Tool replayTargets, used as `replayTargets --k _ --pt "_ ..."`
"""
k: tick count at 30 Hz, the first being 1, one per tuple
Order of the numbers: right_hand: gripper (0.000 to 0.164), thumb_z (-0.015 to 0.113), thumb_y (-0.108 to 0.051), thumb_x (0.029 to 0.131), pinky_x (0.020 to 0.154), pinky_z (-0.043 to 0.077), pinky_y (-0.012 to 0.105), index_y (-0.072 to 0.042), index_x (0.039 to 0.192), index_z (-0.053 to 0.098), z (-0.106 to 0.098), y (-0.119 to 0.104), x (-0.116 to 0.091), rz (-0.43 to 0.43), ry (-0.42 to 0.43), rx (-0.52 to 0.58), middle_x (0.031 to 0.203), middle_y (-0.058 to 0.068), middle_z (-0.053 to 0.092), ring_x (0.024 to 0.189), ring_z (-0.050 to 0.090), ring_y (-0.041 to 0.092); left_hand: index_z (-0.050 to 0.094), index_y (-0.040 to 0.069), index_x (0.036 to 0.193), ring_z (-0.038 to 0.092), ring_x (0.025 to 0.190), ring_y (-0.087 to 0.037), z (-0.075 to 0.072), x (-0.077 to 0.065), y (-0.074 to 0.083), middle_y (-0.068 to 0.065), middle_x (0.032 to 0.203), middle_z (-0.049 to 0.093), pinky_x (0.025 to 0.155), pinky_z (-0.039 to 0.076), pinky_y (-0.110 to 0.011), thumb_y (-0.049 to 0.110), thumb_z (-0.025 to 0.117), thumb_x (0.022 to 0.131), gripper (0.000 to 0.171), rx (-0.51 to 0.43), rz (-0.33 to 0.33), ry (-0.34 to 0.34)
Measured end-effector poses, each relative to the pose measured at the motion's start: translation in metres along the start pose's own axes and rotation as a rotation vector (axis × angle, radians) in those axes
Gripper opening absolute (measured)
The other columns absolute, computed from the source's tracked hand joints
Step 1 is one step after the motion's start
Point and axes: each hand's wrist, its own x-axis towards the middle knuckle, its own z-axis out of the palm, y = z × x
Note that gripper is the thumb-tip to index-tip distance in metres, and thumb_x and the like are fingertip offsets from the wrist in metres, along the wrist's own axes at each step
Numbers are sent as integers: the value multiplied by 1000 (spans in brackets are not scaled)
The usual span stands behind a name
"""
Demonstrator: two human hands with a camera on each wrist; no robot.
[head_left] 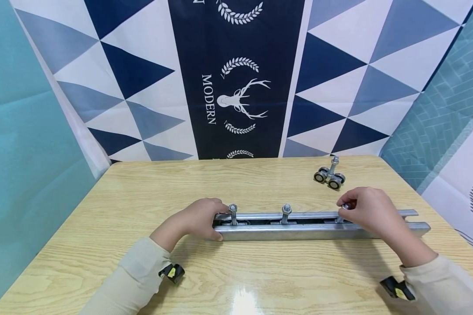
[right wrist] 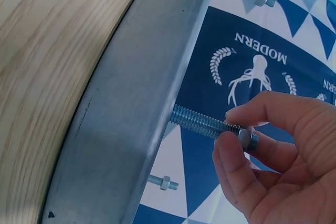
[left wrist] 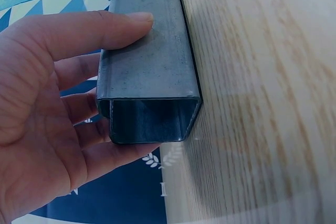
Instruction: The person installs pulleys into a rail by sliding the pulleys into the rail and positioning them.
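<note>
A metal channel rail (head_left: 284, 235) lies along the table with its slot facing up. My left hand (head_left: 201, 218) grips its left end, the thumb (left wrist: 121, 27) on the near side wall and the other fingers round the far side. Near the right end, my right hand (head_left: 372, 212) pinches the threaded bolt (right wrist: 197, 120) of a trolley, just by its nut, between thumb and fingers. Two more bolts stand upright out of the slot, one by the left hand (head_left: 233, 214) and one mid-rail (head_left: 286, 213). The trolley bodies sit mostly hidden inside the rail.
Behind the rail, a four-wheeled trolley (head_left: 330, 178) stands on the wooden table (head_left: 173, 183) with its bolt pointing up. A patterned cloth (head_left: 236, 87) hangs at the table's back edge. Each wrist carries a small black camera mount (head_left: 172, 273).
</note>
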Motion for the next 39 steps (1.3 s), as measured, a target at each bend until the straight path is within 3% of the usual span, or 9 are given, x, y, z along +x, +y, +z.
replayTargets --k 19,39 --pt "9 72 -6 75 57 43 33 -2 83 74 5 -7 1 -8 -4 3 76 1 66 63 53 13 65 3 120 60 102 -22 0 0 -1 -6 112 64 90 49 -38 22 87 69 59 13 10 5" --pt "7 72 -5 77 54 38 32 -5 84 74 3 -8 0 -76 3 -13 72 -2 61 59 46 13 66 4 119 60 97 -19 1 1 0 -4 108 65 88 49 -35 22 88 67 60 18 10 18"
